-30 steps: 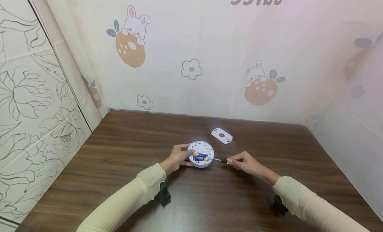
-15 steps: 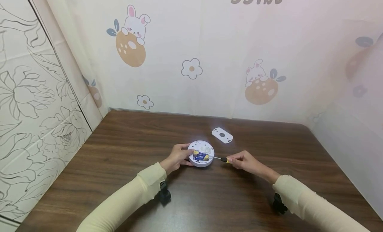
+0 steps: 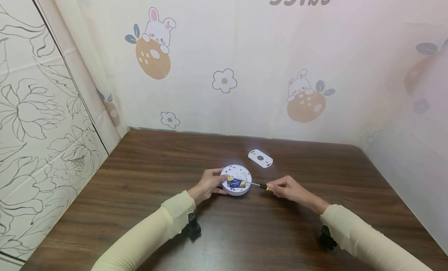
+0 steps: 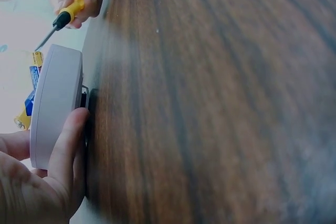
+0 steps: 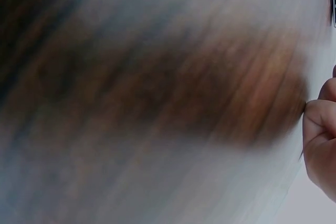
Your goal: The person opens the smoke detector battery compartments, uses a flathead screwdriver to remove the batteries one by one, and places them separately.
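A round white smoke alarm [image 3: 235, 169] stands on the table with its back face up. My left hand [image 3: 209, 182] grips it by the left side, fingers round the body. Blue and yellow batteries [image 3: 238, 183] sit in its back; the left wrist view shows the batteries [image 4: 33, 85] sticking out above the rim, one tilted. My right hand [image 3: 287, 190] pinches a screwdriver [image 3: 264, 186] by its yellow and black handle. Its metal tip is right at the batteries' right end. The right wrist view catches only the right hand's [image 5: 321, 135] curled fingers.
A white mounting plate [image 3: 265, 161] with a dark round centre lies just behind the alarm to the right. The dark wooden table [image 3: 147, 166] runs back to a curtain [image 3: 196, 100] with rabbit prints. Black wrist cameras [image 3: 193, 227] hang under both sleeves.
The batteries have shifted: they lay flat side by side a second ago, and one now sits askew with its right end raised at the screwdriver tip. Both hands stay almost in place.
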`<state>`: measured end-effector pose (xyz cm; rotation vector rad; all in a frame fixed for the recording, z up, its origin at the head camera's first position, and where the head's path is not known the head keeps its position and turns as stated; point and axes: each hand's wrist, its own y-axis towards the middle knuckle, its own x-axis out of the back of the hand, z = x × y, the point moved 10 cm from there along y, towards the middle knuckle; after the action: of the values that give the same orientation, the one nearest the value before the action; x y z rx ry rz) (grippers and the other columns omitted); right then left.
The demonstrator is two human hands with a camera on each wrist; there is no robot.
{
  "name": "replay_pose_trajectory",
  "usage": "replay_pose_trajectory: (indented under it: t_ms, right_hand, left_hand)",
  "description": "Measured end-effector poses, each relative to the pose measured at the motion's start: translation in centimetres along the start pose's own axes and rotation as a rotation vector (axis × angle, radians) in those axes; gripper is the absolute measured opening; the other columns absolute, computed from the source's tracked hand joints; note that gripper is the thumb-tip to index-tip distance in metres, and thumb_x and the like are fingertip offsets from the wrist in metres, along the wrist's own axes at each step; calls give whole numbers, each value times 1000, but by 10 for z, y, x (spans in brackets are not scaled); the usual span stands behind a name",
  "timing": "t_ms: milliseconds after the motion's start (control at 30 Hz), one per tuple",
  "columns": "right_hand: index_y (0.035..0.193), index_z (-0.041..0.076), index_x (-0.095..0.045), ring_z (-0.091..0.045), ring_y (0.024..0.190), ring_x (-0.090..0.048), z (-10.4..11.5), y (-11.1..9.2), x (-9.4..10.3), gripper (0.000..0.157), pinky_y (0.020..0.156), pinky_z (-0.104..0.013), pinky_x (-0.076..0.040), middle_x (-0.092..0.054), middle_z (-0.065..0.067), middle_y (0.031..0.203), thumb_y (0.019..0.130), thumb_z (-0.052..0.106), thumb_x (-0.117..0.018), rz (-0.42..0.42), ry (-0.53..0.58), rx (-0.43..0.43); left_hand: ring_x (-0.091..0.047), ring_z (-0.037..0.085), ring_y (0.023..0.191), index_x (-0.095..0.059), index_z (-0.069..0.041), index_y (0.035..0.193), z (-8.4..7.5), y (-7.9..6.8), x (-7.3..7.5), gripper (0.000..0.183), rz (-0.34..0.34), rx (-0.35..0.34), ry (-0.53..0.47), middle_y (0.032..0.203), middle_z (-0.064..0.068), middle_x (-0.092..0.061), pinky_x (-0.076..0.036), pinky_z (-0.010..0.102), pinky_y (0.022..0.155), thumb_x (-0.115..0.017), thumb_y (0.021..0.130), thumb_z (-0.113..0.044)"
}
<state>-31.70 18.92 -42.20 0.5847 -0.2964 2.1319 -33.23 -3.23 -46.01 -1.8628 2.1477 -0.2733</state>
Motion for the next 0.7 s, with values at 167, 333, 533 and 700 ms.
replay_pose_trajectory:
  t_ms: [167,333,533,700]
  right_hand:
    - [101,-7,-69,-5,52,-42,-6,0,2,26,41,-17,-34,-49,3,62,98,14,-54,-7,-8,-23]
    - [100,-6,-69,-5,51,-42,-10,-1,3,27,41,-16,-33,-49,2,62,98,16,-54,-9,-11,-37]
    - [102,-8,-69,-6,50,-42,-8,-4,5,28,40,-16,-33,-49,1,61,98,15,-54,-16,2,-47]
    - [106,-10,-66,-7,50,-42,-9,-8,9,31,40,-17,-32,-49,-2,64,100,17,-52,-41,31,-89]
  left_hand:
    - [-64,22,74,-49,1,137,1,-1,0,45,-2,3,-4,107,21,-63,-59,38,60,-59,93,-3]
    - [-65,22,75,-50,0,136,2,-1,0,44,-5,15,-19,105,20,-64,-59,39,62,-59,93,-4]
    - [-65,23,77,-51,-2,136,3,-1,-1,43,-4,27,-25,106,19,-64,-59,40,64,-59,94,-6]
    - [-64,22,77,-50,-1,137,3,-1,-1,43,2,24,-27,105,19,-64,-59,40,65,-58,95,-7]
